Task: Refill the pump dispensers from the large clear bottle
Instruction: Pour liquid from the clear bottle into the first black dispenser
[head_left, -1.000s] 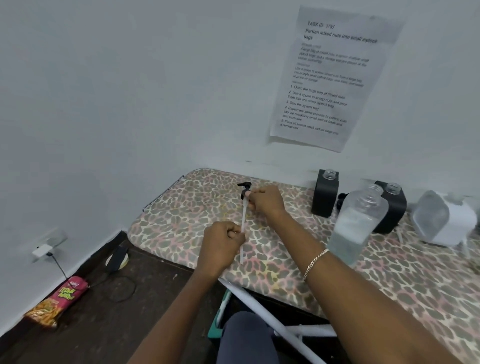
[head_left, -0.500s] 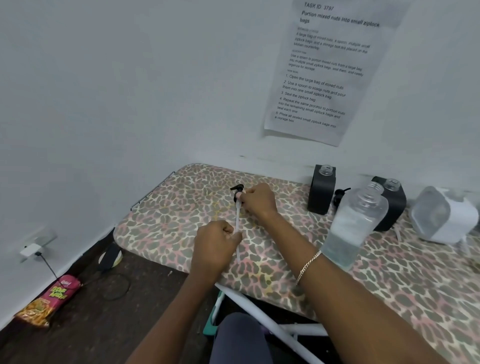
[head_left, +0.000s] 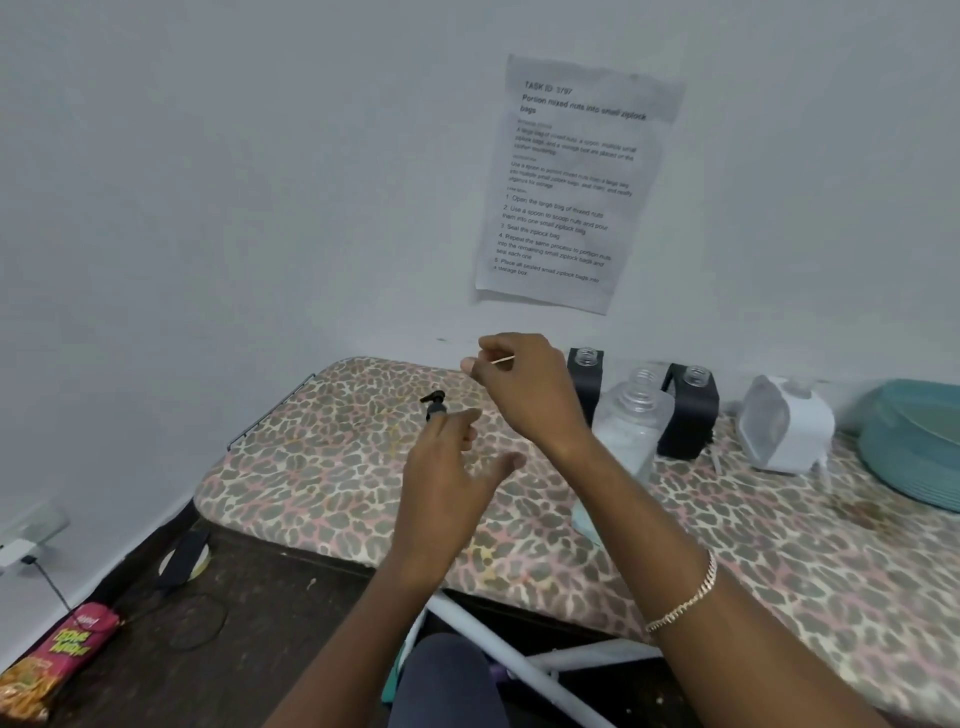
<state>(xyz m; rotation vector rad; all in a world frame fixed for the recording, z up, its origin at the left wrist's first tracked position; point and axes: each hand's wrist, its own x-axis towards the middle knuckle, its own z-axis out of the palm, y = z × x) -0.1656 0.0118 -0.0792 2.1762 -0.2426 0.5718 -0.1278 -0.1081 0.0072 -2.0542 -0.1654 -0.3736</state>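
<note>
**Ana:** What is on the left?

**Me:** I see a dark floor (head_left: 291, 613). A pink snack bag (head_left: 52, 660) lies on it in the corner. Above the bag, a white plug (head_left: 15, 552) sits in the wall, and a thin black cord hangs from it. A roll of tape (head_left: 184, 558) lies on the floor beside the bench.

**Ana:** And the bench?

**Me:** The bench (head_left: 311, 478) has a spotty leopard cover and stands against a white wall. A black pump head (head_left: 434, 402) lies on it, toward the back. My left hand (head_left: 447, 493) hangs over the bench, just in front of the pump head. Its fingers are straight and spread, and they hold nothing. I cannot tell if a fingertip touches the pump head.

**Ana:** Your other hand?

**Me:** My right hand (head_left: 524, 395) is raised above the bench. Its thumb and finger pinch a thin pale tube (head_left: 503, 359), and only a short bit sticks out.

**Ana:** Where is the big bottle?

**Me:** The large clear bottle (head_left: 639, 415) stands upright on the bench, just right of my right hand, with an open neck. It is between the first black dispenser (head_left: 584, 374) and the second black dispenser (head_left: 691, 415), and both have open necks. Next comes a white container (head_left: 784, 426), then a teal tub (head_left: 914, 447) at the edge. A printed paper sheet (head_left: 576, 182) hangs on the wall above.
</note>
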